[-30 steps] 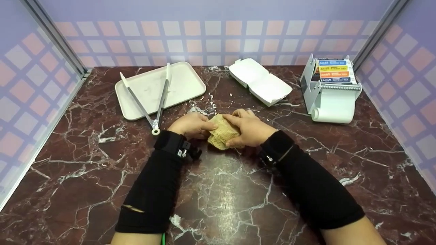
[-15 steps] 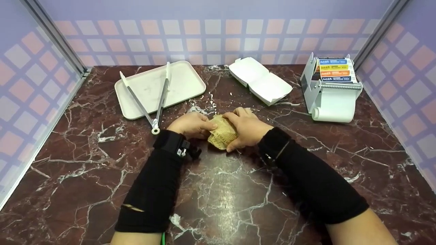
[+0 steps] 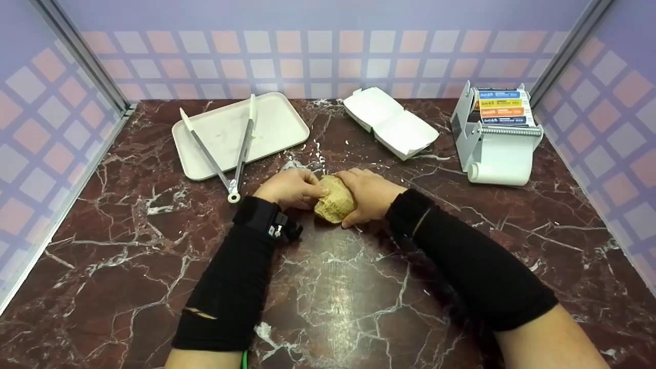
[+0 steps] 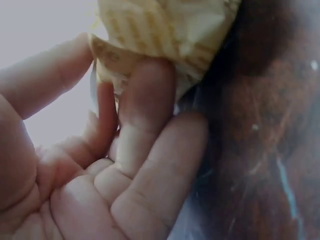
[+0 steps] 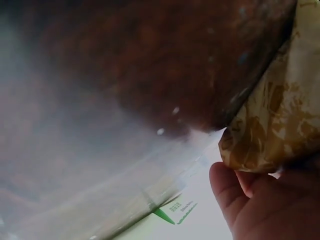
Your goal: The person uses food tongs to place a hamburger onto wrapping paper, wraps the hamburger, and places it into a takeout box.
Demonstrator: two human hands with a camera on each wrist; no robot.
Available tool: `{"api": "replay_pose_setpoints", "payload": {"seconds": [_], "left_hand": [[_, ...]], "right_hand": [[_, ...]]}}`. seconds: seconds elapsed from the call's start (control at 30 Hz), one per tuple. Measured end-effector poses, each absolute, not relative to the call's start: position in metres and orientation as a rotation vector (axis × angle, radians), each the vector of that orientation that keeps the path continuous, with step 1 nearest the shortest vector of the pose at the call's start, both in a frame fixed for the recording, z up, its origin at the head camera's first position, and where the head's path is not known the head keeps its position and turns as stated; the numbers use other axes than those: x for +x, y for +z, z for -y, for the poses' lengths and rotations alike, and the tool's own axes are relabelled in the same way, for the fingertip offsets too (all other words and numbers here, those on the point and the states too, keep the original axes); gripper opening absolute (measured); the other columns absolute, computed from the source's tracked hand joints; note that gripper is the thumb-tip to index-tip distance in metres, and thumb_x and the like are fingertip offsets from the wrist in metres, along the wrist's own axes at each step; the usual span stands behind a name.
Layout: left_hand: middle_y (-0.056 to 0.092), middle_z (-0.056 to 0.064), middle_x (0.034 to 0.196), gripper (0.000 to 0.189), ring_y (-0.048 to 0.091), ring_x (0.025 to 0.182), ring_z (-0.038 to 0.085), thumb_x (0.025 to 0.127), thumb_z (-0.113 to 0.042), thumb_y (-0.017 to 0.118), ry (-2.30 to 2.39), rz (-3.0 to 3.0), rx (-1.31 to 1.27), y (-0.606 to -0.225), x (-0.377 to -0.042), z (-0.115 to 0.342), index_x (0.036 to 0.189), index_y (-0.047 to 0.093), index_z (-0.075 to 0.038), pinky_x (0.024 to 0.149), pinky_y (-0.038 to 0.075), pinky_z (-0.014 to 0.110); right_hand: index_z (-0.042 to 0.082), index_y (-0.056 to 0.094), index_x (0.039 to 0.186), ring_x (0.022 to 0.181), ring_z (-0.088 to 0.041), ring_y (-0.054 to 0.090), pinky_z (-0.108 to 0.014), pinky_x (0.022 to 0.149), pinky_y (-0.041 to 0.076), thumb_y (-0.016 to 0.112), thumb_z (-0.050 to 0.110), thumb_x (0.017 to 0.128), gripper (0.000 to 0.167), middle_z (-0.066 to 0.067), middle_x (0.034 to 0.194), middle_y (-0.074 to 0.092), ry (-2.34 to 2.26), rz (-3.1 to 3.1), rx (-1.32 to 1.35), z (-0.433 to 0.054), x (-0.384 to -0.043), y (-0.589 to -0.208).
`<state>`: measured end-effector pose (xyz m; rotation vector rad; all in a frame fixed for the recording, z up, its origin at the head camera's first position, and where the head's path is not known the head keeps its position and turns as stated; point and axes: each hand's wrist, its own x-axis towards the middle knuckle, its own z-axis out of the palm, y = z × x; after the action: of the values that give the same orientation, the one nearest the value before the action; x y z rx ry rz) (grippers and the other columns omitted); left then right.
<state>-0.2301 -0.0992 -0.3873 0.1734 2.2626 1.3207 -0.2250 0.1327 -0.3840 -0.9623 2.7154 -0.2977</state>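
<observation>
The left hand (image 3: 292, 189) pinches the left edge of the packet (image 3: 335, 197), the right hand (image 3: 378, 197) curled round its right side, mid-table (image 3: 333, 307); its print is unclear. Dispenser (image 3: 464, 138) labels (image 3: 503, 105) are too small to read. Table shows between packet and box (image 3: 405, 132); tongs' (image 3: 242, 154) pivot nears the left cuff (image 3: 256, 218).

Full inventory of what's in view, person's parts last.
paper packet: 1, tan, printed, between hands
tray: 1, off-white, back left
tongs: 1, grey, white tips, across tray
box: 1, white, opened, back centre-right
dispenser: 1, white, multicoloured top, back right
flecks: many, white, near tray
tabletop: 1, dark red, veined, underneath
walls: 3, lilac, patterned, around
sleeves: 2, black, forearms
left hand: 1, bare, pinching packet
right hand: 1, bare, gripping packet
</observation>
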Motion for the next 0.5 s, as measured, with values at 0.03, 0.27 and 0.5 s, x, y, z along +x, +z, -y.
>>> {"api": "replay_pose_setpoints", "payload": {"seconds": [0.03, 0.27, 0.5], "left_hand": [[0.066, 0.005, 0.104, 0.029, 0.068, 0.081, 0.015, 0.093, -0.021, 0.080, 1.328, -2.286, 0.176, -0.387, -0.230, 0.098, 0.108, 0.063, -0.005, 0.074, 0.063, 0.028], [0.061, 0.009, 0.138, 0.050, 0.059, 0.126, 0.029, 0.085, -0.023, 0.085, 1.088, -2.660, 0.439, -0.372, -0.222, 0.083, 0.129, 0.064, -0.011, 0.112, 0.049, 0.047], [0.063, 0.005, 0.132, 0.061, 0.057, 0.121, 0.026, 0.077, -0.024, 0.091, 0.778, -2.750, 0.648, -0.371, -0.207, 0.061, 0.130, 0.064, -0.013, 0.107, 0.051, 0.044]], "right_hand": [[0.003, 0.039, 0.156, 0.138, -0.039, 0.051, -0.051, 0.124, 0.038, 0.095, 0.047, 0.072, 0.110, -0.018, 0.149, 0.054, -0.293, -2.718, -0.960, -0.133, -0.225, -0.384], [0.004, 0.042, 0.154, 0.135, -0.037, 0.052, -0.051, 0.124, 0.038, 0.094, 0.047, 0.073, 0.105, -0.016, 0.146, 0.055, -0.290, -2.713, -0.915, -0.132, -0.227, -0.384], [0.007, 0.050, 0.145, 0.127, -0.034, 0.054, -0.050, 0.118, 0.042, 0.097, 0.044, 0.070, 0.096, -0.013, 0.136, 0.059, -0.326, -2.706, -0.928, -0.133, -0.227, -0.384]]}}
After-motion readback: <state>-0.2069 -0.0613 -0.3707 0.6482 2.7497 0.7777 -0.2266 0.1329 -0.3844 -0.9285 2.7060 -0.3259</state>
